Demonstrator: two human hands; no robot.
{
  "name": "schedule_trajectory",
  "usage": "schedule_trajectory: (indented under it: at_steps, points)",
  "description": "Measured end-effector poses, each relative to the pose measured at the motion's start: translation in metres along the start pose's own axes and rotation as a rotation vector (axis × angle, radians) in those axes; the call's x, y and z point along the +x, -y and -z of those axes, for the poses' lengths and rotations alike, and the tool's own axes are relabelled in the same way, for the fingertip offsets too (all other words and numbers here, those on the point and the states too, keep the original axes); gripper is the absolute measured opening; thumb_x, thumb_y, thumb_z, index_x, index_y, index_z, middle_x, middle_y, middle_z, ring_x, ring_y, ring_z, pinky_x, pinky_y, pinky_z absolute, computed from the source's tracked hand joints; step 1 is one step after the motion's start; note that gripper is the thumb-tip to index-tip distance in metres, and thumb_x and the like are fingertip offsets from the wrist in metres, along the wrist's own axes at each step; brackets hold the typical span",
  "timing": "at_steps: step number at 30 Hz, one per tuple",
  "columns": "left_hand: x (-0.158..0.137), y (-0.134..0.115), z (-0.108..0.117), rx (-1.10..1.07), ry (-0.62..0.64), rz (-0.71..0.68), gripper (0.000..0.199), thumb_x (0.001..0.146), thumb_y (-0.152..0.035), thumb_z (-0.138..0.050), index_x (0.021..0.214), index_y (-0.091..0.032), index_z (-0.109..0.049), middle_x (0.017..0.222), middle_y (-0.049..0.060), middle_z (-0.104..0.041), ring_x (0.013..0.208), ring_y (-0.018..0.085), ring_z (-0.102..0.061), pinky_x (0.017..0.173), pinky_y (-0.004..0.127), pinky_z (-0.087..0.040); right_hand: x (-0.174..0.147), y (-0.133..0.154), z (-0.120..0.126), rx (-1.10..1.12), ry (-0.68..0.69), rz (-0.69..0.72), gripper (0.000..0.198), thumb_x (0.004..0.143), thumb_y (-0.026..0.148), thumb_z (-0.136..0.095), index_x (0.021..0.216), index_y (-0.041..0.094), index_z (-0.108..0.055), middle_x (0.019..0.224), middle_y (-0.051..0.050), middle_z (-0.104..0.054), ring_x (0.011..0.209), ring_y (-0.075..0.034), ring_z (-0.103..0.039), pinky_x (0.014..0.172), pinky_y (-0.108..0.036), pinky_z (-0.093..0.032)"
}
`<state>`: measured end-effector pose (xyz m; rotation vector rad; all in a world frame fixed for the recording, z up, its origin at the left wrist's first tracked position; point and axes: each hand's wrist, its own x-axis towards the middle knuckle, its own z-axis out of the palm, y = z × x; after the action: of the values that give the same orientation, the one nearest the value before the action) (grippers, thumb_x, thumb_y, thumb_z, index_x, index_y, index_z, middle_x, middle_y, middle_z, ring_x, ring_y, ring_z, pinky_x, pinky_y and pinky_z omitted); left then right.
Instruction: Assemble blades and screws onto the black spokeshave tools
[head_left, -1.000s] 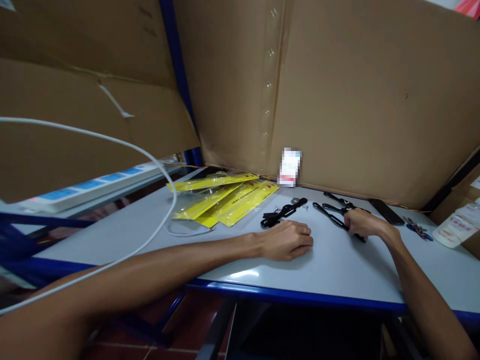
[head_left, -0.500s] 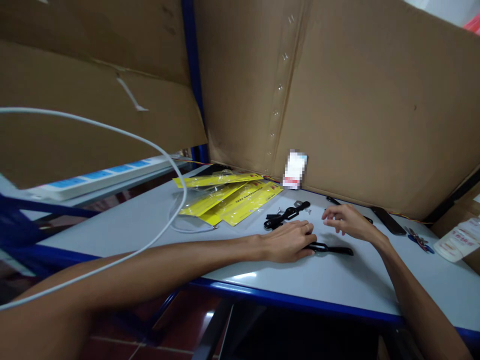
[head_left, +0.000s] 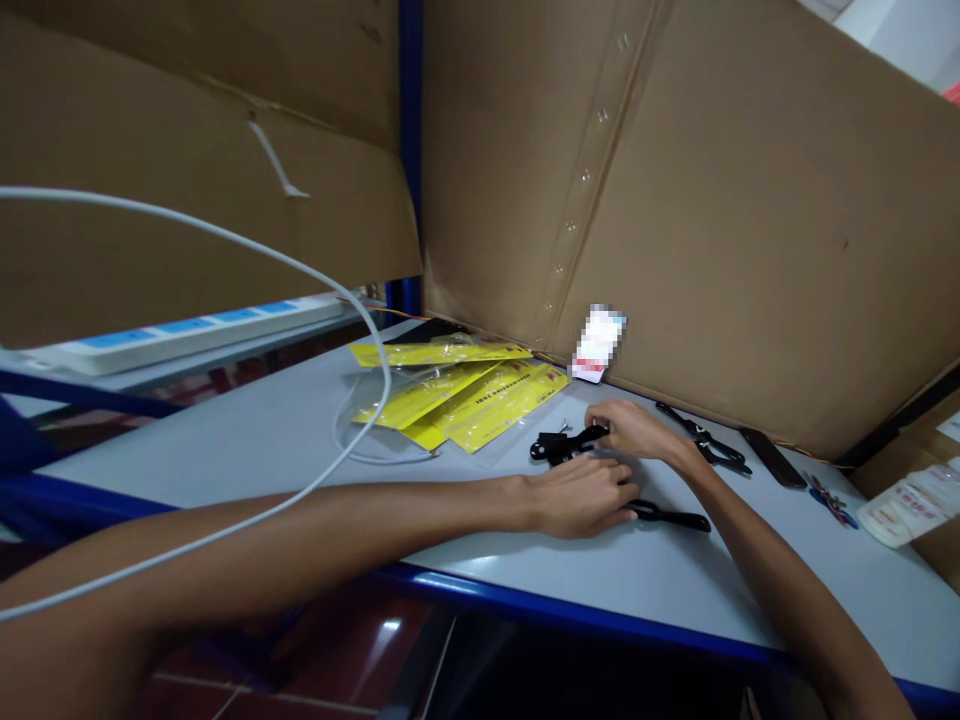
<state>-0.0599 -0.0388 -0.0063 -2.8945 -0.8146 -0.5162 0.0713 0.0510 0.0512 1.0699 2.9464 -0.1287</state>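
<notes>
My left hand [head_left: 589, 497] lies low over the table, its fingers closed around one end of a black spokeshave [head_left: 679, 517]; the other handle sticks out to the right. Behind it lies a second black spokeshave [head_left: 551, 447], with a small black piece on it and a screw [head_left: 564, 426] beyond. My right hand [head_left: 630, 428] is at this second tool's right end, fingers bent down and together. What is in those fingertips is hidden.
Yellow-carded plastic packets [head_left: 480, 400] lie to the left, beside a white cable [head_left: 379, 350]. A blurred phone screen [head_left: 598, 343] leans against the cardboard. Rightward are another black tool [head_left: 705, 440], a dark flat case [head_left: 772, 458], pliers [head_left: 831, 500] and a white bottle [head_left: 911, 503].
My right hand has moved left and its fingers have come down at the rear spokeshave's right end, covering the grey plate there. My left hand stays on the near spokeshave. The view has shifted slightly.
</notes>
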Motion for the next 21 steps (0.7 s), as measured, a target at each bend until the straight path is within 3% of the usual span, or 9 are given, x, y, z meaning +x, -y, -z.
schedule_trajectory:
  at_steps: [3, 6, 13, 17, 19, 21]
  points:
    - [0.001, 0.000, -0.001, 0.003, 0.018, 0.013, 0.026, 0.103, -0.037, -0.052, 0.100, -0.016, -0.066, 0.099, 0.009, -0.071, 0.090, 0.025, -0.069, 0.068, 0.033, -0.050, -0.015, 0.003, 0.002, 0.005, 0.013, -0.028, 0.019, 0.078, 0.007, -0.064, 0.091, 0.017, -0.072, 0.084, -0.002, -0.070, 0.077, -0.015, -0.059, 0.066, -0.023, -0.037]
    - [0.000, -0.001, 0.001, 0.004, 0.035, 0.016, 0.025, 0.104, -0.036, -0.051, 0.104, -0.016, -0.065, 0.106, 0.009, -0.071, 0.094, 0.025, -0.068, 0.070, 0.032, -0.051, -0.038, 0.002, 0.005, 0.057, 0.053, -0.061, 0.027, 0.077, -0.001, -0.052, 0.084, 0.017, -0.071, 0.066, 0.002, -0.062, 0.063, -0.011, -0.052, 0.060, -0.023, -0.032]
    - [0.000, -0.003, 0.007, 0.024, 0.063, 0.008, 0.025, 0.105, -0.037, -0.050, 0.105, -0.016, -0.065, 0.101, 0.008, -0.068, 0.092, 0.024, -0.067, 0.065, 0.030, -0.047, -0.075, -0.048, 0.015, 0.047, 0.138, -0.328, 0.012, 0.078, 0.013, -0.067, 0.085, 0.016, -0.075, 0.066, -0.001, -0.065, 0.060, -0.014, -0.056, 0.056, -0.023, -0.035]
    - [0.001, -0.003, 0.007, 0.021, 0.070, 0.002, 0.026, 0.105, -0.038, -0.049, 0.107, -0.016, -0.064, 0.101, 0.008, -0.068, 0.091, 0.023, -0.067, 0.065, 0.031, -0.046, -0.056, -0.070, 0.020, -0.025, 0.005, -0.386, 0.014, 0.080, 0.021, -0.071, 0.091, 0.017, -0.077, 0.083, -0.006, -0.073, 0.074, -0.018, -0.064, 0.064, -0.025, -0.041]
    - [0.001, -0.003, 0.008, 0.023, 0.075, 0.000, 0.026, 0.105, -0.037, -0.049, 0.107, -0.016, -0.064, 0.101, 0.008, -0.068, 0.091, 0.024, -0.067, 0.066, 0.031, -0.046, -0.035, -0.069, 0.020, -0.017, -0.081, -0.393, 0.013, 0.082, 0.025, -0.070, 0.092, 0.017, -0.076, 0.087, -0.006, -0.074, 0.078, -0.018, -0.065, 0.067, -0.025, -0.043]
    - [0.001, -0.003, 0.009, 0.022, 0.085, 0.011, 0.025, 0.105, -0.037, -0.049, 0.106, -0.016, -0.063, 0.101, 0.008, -0.068, 0.092, 0.024, -0.068, 0.068, 0.032, -0.047, -0.011, -0.063, 0.017, 0.037, -0.078, -0.379, 0.022, 0.082, 0.032, -0.072, 0.099, 0.017, -0.074, 0.094, -0.007, -0.074, 0.076, -0.018, -0.065, 0.063, -0.024, -0.044]
